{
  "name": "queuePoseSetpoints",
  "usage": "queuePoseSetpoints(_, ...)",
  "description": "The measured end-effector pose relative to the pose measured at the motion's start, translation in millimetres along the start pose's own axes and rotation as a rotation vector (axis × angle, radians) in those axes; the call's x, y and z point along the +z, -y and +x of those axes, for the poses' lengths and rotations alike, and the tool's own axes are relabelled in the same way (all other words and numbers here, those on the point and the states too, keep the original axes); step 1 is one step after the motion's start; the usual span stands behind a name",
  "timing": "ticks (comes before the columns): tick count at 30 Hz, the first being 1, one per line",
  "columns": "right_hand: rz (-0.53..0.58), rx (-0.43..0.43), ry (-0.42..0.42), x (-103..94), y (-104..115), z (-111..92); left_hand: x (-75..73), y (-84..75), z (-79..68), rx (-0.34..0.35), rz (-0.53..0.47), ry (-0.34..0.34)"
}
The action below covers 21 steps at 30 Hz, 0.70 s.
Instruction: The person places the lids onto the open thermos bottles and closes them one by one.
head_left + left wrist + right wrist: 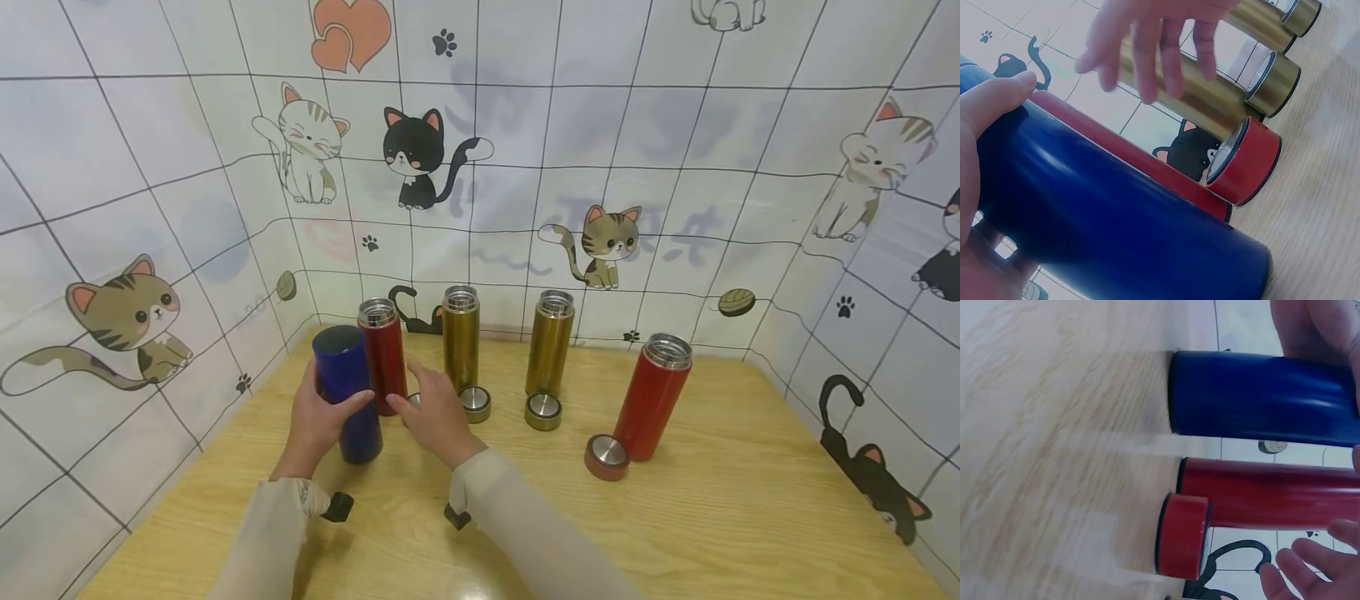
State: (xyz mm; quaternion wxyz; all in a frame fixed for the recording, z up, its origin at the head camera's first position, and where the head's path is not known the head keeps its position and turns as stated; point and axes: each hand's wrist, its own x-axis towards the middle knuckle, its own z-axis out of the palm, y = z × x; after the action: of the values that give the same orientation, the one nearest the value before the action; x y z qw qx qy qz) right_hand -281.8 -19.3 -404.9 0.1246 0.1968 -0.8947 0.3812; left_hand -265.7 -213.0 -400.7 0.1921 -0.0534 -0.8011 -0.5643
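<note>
My left hand (318,417) grips a blue vacuum flask (352,417) around its side, thumb across the front. The flask's top is blue; whether it touches the table at its base I cannot tell. Just behind it stands a red flask (385,358) with an uncovered metal mouth. My right hand (438,417), fingers spread and holding nothing, hovers to the right of these two flasks. It mostly hides a red cap in the head view; that red cap (1183,536) shows beside the red flask in the right wrist view.
Two gold flasks (461,337) without caps stand at the back, each with a gold cap (543,412) in front. Farther right is another uncapped red flask (652,400), its red cap (607,457) beside it. Cat-patterned walls enclose the wooden table (735,517).
</note>
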Motion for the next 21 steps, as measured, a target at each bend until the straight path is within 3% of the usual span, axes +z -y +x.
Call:
queuePoseSetpoints(7,-0.114,-0.006,0.096,6.9,-10.1,0.2,-1.3,3.2,3.7,0.004,-0.018,-0.037)
queuePoseSetpoints(12,-0.187,-0.044,0.121,11.9,-17.0,0.5,-3.4,6.3,5.4,0.006,-0.001,-0.081)
queuePoseSetpoints(15,-0.233,-0.074,0.135,13.9,-21.0,0.6,-3.7,7.2,5.5,-0.003,-0.007,-0.078)
queuePoseSetpoints(21,-0.289,-0.049,0.214,16.8,-28.7,0.1,-2.2,7.3,5.4,-0.025,-0.003,-0.063)
